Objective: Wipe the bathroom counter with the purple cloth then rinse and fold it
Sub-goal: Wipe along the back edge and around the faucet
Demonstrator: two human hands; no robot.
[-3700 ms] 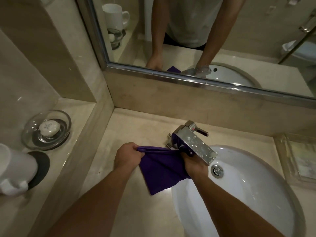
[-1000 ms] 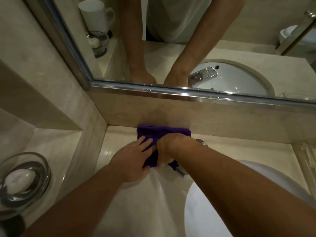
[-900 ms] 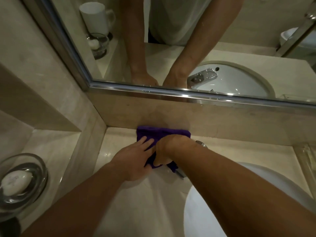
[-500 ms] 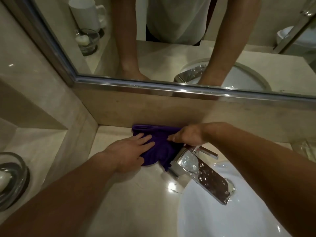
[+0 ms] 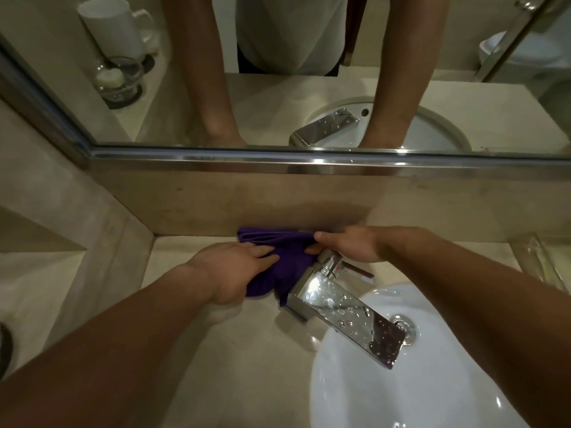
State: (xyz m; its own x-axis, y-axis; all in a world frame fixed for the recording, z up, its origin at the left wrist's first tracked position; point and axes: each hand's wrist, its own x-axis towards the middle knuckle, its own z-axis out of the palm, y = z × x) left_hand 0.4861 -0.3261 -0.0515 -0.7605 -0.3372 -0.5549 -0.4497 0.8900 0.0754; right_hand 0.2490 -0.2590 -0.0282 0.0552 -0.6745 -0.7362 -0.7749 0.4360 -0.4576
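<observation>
One purple cloth [image 5: 289, 257] lies at the one faucet's [image 5: 343, 307] ten o'clock; left hand [image 5: 228, 270] presses flat, right hand [image 5: 346, 247] pinches its edge.

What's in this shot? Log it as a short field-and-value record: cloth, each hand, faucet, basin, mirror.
cloth: purple cloth, bunched on the counter against the back wall, left of the faucet base
left hand: left hand pressed flat on the cloth
right hand: right hand, fingers pinching the cloth's far right corner
faucet: chrome faucet, wet with droplets, no water running
basin: white basin, at the right
mirror: mirror reflects both forearms
</observation>
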